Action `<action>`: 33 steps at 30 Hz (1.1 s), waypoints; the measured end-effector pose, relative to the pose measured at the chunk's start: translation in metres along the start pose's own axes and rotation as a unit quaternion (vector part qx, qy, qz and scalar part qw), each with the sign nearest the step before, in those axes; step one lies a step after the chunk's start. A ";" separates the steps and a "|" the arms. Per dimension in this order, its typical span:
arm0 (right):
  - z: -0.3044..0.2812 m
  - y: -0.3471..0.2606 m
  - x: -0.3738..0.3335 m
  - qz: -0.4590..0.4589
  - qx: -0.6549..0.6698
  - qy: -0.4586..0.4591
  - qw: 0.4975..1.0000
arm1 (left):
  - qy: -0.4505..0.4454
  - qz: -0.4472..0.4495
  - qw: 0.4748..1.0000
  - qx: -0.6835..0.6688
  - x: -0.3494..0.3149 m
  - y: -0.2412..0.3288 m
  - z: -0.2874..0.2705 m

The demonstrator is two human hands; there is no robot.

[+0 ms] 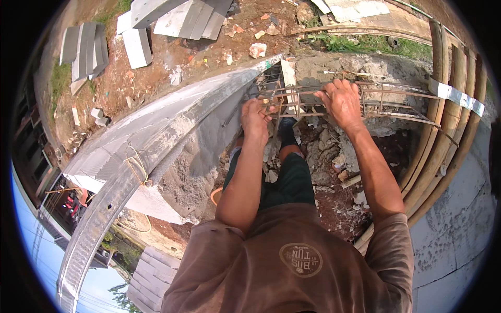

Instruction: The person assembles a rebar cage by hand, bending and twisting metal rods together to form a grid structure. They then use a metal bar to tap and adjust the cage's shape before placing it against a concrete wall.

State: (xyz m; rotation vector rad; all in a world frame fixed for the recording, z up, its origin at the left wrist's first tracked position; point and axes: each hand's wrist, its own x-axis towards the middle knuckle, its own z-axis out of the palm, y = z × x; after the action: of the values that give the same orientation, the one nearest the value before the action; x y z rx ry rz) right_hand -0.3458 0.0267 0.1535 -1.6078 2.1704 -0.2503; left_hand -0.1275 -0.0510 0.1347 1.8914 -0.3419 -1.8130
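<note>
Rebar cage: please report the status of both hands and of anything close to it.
Left hand curled at the rebar cage, exact grip unclear. Right hand curled over it, farther right. Bamboo poles close at its right end.

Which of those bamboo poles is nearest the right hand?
The leftmost bamboo pole in the picture; the other poles lie beyond it, farther from the right hand.

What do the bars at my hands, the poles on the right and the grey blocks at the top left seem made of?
Bars: probably steel, dull rusty brown, judging by the thin rods forming a cage. Poles: likely bamboo, smooth and tan, given their round, natural-looking stems. Grey blocks: perhaps concrete, pale and matte, from their flat faces; grain too small to confirm.
</note>
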 end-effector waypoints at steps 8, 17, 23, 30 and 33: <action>0.000 0.002 -0.001 -0.014 -0.004 -0.007 1.000 | 0.001 -0.019 0.996 -0.084 0.014 -0.011 -0.011; 0.013 -0.017 0.000 0.010 -0.007 0.022 1.000 | -0.011 -0.021 0.995 -0.095 0.008 -0.013 -0.007; 0.013 -0.017 -0.003 -0.006 -0.021 0.056 0.998 | -0.035 -0.074 0.994 -0.068 0.021 -0.016 -0.006; 0.012 -0.016 -0.004 -0.013 -0.020 0.068 0.997 | -0.048 -0.050 0.996 -0.051 0.010 -0.008 -0.007; 0.013 -0.016 -0.005 -0.015 -0.022 0.063 0.998 | -0.034 0.001 0.998 0.061 -0.016 -0.006 -0.021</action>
State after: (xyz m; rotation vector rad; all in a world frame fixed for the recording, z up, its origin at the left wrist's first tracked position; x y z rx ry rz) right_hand -0.3250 0.0282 0.1498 -1.6903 2.2612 -0.3225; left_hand -0.1091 -0.0344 0.1458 1.9130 -0.4892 -1.8966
